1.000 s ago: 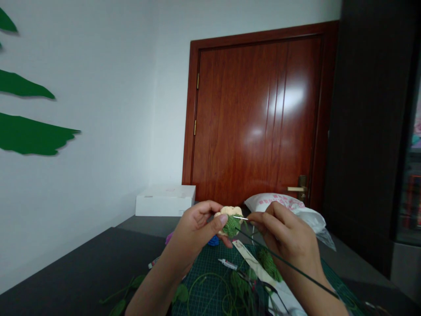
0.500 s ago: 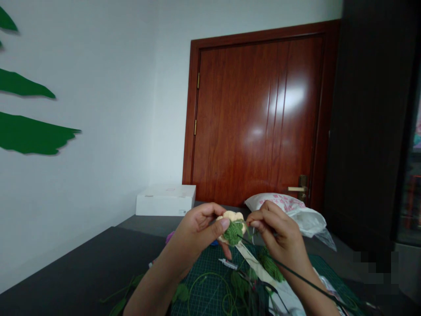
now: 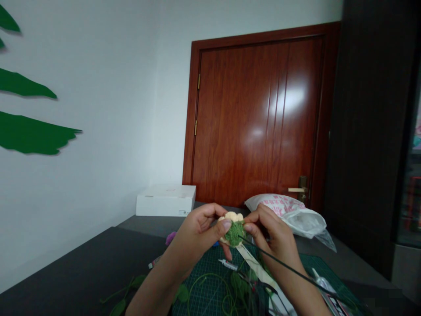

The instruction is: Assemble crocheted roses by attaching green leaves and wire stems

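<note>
Forearms (image 3: pixel 161 281) raised, left grip (image 3: pixel 204 229) pinching yarn flower (image 3: pixel 234 233), right grip (image 3: pixel 273 228) pinched at its edge

the right hand (image 3: pixel 272 229) has moved in against the knitted flower (image 3: pixel 234 232).

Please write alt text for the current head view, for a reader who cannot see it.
A person's left hand holds a cream and green yarn flower on a dark stem, the right hand at its edge, above a green cutting mat. Behind are a white box, a white bag and a brown door.
</note>
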Demonstrator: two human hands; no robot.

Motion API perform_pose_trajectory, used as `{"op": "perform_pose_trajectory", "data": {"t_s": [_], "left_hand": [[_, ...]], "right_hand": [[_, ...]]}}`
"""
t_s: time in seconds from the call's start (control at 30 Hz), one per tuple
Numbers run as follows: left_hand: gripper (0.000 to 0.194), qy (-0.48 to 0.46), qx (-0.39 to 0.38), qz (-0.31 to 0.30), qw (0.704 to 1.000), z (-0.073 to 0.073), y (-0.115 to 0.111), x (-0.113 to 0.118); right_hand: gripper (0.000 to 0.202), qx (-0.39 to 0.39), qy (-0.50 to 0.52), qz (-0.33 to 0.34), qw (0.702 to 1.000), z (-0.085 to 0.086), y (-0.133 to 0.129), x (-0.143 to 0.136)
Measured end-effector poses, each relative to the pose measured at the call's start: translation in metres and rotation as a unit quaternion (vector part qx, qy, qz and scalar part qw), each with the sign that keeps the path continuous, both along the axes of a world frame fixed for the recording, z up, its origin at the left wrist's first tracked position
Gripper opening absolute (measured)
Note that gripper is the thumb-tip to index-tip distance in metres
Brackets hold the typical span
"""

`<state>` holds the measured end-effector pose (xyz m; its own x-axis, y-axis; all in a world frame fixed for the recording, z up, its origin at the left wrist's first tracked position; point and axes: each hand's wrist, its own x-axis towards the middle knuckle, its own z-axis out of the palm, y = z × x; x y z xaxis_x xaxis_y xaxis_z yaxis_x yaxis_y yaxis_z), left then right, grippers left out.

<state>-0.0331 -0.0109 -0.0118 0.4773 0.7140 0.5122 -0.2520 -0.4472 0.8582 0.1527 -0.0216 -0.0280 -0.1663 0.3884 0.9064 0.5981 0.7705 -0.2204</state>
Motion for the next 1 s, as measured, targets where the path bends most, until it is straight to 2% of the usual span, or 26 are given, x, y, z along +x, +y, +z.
{"op": "perform_pose_trajectory", "data": {"t_s": [0.07,0.2,0.3,0.4,0.53,0.67,0.73,0.83,1.0], "left_hand": [[0.017,0.006,0.01,0.014,1.0,-0.002,0.003,0.002],[0.019,0.029,0.034,0.055,0.997,-0.005,0.008,0.003],[0.019,0.052,0.046,0.069,0.995,-0.006,0.01,0.003],[0.02,0.078,0.037,0.05,0.995,-0.01,0.011,0.008],[0.021,0.102,0.032,0.012,0.994,-0.016,0.011,0.017],[0.021,0.129,0.065,0.04,0.989,-0.019,0.011,0.021],[0.019,0.151,0.073,0.028,0.985,-0.02,0.012,0.021],[0.022,0.174,0.052,-0.021,0.983,-0.022,0.016,0.022],[0.024,0.188,0.029,-0.038,0.981,-0.027,0.02,0.024]], "right_hand": [[0.008,0.0,0.006,-0.027,1.0,-0.003,-0.001,-0.004],[0.03,-0.007,0.0,-0.065,0.998,-0.008,-0.004,-0.007],[0.035,-0.021,-0.057,-0.023,0.998,-0.004,-0.008,0.001],[0.025,-0.001,-0.077,-0.023,0.997,0.004,-0.011,0.011],[0.004,-0.039,-0.069,0.059,0.995,0.009,-0.013,0.01],[0.016,-0.115,0.02,0.098,0.988,0.005,-0.014,0.0],[0.019,-0.17,0.111,0.162,0.966,0.003,-0.013,-0.001],[0.027,-0.243,0.221,0.262,0.907,0.0,-0.007,0.001],[0.038,-0.26,0.294,0.322,0.862,0.001,-0.001,0.002]]}}
